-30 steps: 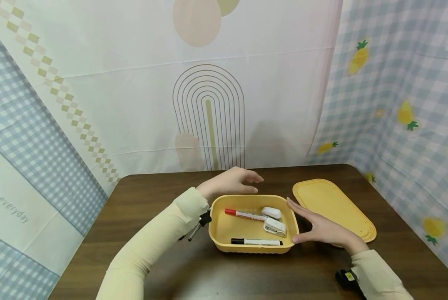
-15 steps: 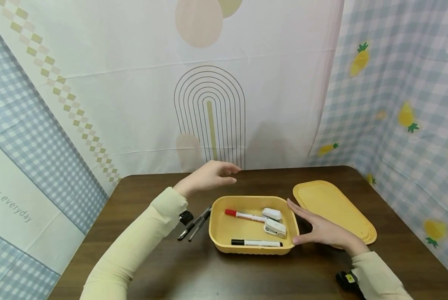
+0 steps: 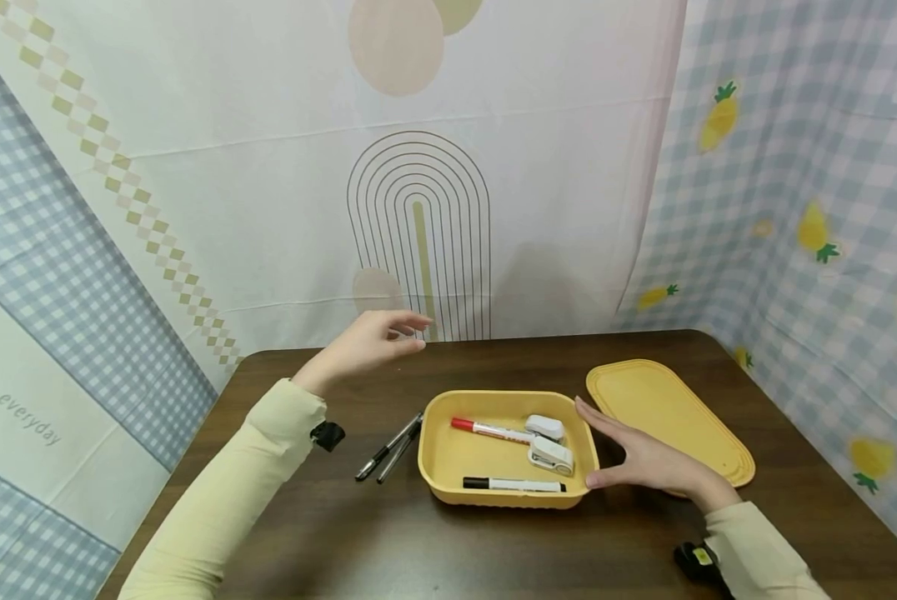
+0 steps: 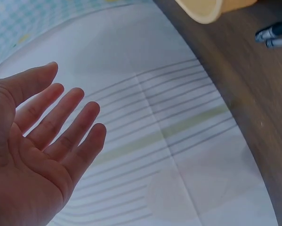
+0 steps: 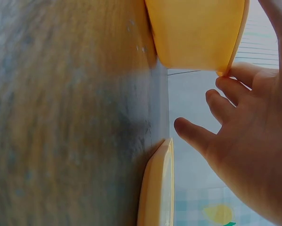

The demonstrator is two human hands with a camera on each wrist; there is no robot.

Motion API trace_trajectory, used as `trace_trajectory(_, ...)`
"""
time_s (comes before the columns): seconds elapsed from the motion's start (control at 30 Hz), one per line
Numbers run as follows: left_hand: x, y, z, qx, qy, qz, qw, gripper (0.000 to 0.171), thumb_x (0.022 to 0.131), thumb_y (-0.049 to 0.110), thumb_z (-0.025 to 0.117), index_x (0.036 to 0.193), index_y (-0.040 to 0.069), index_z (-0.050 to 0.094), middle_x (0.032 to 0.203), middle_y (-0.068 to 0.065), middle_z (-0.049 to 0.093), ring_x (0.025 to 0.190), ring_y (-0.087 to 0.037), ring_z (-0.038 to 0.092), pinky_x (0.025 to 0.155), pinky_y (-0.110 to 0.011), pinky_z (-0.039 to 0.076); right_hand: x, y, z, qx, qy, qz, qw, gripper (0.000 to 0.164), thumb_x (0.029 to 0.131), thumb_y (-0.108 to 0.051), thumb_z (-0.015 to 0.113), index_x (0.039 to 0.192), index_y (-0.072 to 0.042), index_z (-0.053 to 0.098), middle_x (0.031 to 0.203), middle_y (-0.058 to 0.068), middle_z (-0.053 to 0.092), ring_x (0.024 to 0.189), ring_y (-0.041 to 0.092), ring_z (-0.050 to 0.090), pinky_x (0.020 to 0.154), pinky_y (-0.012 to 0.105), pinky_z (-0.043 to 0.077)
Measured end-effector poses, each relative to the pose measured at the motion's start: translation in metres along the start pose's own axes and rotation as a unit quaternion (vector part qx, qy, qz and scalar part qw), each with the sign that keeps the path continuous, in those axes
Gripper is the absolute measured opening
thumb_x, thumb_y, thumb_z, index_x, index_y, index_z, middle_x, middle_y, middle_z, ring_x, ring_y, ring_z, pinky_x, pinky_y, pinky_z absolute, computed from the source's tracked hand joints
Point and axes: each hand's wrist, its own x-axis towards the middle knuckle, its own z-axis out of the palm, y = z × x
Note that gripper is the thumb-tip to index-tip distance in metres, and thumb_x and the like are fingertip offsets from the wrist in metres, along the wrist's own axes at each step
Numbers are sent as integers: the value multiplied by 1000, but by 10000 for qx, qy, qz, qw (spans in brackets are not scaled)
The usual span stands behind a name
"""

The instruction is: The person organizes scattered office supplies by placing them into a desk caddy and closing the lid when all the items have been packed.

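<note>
A yellow plastic box (image 3: 448,467) stands on the table. Inside it lie a red-capped marker (image 3: 493,431), a black-capped marker (image 3: 514,485), a small white stapler (image 3: 551,456) and a second white piece (image 3: 543,427) of unclear kind. My right hand (image 3: 647,454) touches the box's right end, thumb at the near corner and fingertips at the far one; its fingers look spread in the right wrist view. Raised over the table's back left, my left hand (image 3: 366,343) holds nothing, fingers loosely extended. Dark pens (image 3: 390,447) lie left of the box.
A yellow lid (image 3: 666,417) lies on the dark wooden table (image 3: 448,550), right of the box and partly behind my right hand. Patterned cloth (image 3: 568,167) hangs along the table's back, and checked cloth (image 3: 794,292) hangs at the right.
My left hand has moved left and a little up, away from above the box, uncovering the pens. The right hand and the box keep their places.
</note>
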Motion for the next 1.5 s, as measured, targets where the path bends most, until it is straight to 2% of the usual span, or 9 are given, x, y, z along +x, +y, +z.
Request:
trace_trajectory(0.2, -18, -5, -16, 35, 297, -68, 9995, 38, 98, 22, 68, 134, 10, 64, 130, -7, 66, 116, -25, 63, 104, -45, 47, 0, -1, 2, 47, -7, -100, 9999, 106, 82, -36, 84, 163, -24, 16, 168, 10, 11, 150, 39, 14, 109, 67, 24)
trace_trajectory(0.3, -25, -8, -21, 2, 413, -139, 9990, 38, 98, 22, 68, 134, 11, 64, 133, -5, 64, 116, -25, 63, 104, -46, 47, 0, -1, 2, 29, 11, -82, 10000, 106, 82, -37, 84, 163, -25, 17, 168, 9, 12, 150, 39, 14, 110, 67, 23)
trace_trajectory(0.57, -37, -19, -21, -159, 629, -199, 9977, 40, 98, 22, 69, 135, 8, 63, 133, -9, 64, 115, -27, 64, 102, -46, 48, 0, -1, 0, -96, 51, -142, 9998, 107, 82, -38, 84, 163, -22, 16, 168, 12, 12, 149, 42, 15, 109, 67, 25)
trace_trajectory(0.77, -47, -29, -12, -152, 746, -260, 9968, 41, 97, 27, 69, 136, 13, 63, 130, -6, 66, 116, -29, 64, 99, -47, 50, 1, 1, 0, -132, 71, -117, 9998, 107, 82, -38, 84, 163, -25, 17, 168, 10, 12, 149, 41, 15, 109, 66, 25)
trace_trajectory(1.03, -63, -44, 5, -376, 777, -614, 9944, 42, 98, 33, 68, 136, 18, 62, 130, -1, 66, 115, -23, 65, 86, -42, 56, 0, 3, 1, -299, 73, -122, 9995, 106, 82, -39, 84, 163, -23, 17, 167, 9, 13, 149, 39, 16, 112, 57, 29)
trace_trajectory(1.17, -67, -50, 16, -429, 854, -713, 9929, 41, 97, 31, 69, 135, 17, 64, 128, -2, 67, 113, -24, 66, 88, -42, 56, 0, 2, 1, -284, 102, -107, 9995, 106, 82, -40, 84, 163, -22, 18, 168, 7, 14, 149, 37, 18, 111, 60, 29)
trace_trajectory(1.33, -70, -58, 28, -444, 912, -677, 9925, 40, 97, 26, 70, 135, 13, 64, 128, -7, 67, 112, -29, 66, 92, -46, 54, 1, 1, 1, -273, 140, -33, 9995, 106, 81, -43, 84, 163, -26, 19, 168, 4, 15, 150, 32, 19, 111, 60, 28)
trace_trajectory(1.5, -73, -66, 43, -467, 788, -747, 9930, 40, 97, 22, 70, 134, 11, 64, 127, -10, 68, 111, -28, 67, 94, -46, 53, 0, 1, 1, -383, 129, -105, 9991, 106, 81, -42, 84, 163, -25, 18, 168, 7, 15, 149, 36, 19, 111, 60, 29)
